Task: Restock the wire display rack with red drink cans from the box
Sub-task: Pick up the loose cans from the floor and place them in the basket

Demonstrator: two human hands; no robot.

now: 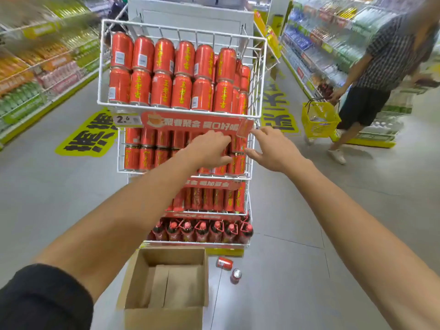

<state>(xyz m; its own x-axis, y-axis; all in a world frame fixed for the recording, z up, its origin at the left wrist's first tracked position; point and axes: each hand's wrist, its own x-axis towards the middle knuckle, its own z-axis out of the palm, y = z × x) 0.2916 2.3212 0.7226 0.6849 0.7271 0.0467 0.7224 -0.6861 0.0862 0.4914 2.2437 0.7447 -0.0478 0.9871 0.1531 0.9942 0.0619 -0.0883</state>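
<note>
The white wire display rack [258,75] stands in front of me with several tiers of red drink cans [164,72]. My left hand [209,148] reaches into the second tier, with fingers and thumb curled round a red can [226,151] that it mostly hides. My right hand [269,148] is beside it at the tier's right edge, fingers spread and straight, its tips at the wire side. The cardboard box [164,315] sits open on the floor below me and shows only cardboard dividers. Two loose red cans [224,263] lie on the floor right of the box.
A person [381,67] with a yellow shopping basket [319,122] stands in the aisle to the right. Stocked shelves line both sides. Red bottles [202,231] fill the rack's lowest tier. A red promo strip [195,122] and a price tag [126,120] hang under the top tier.
</note>
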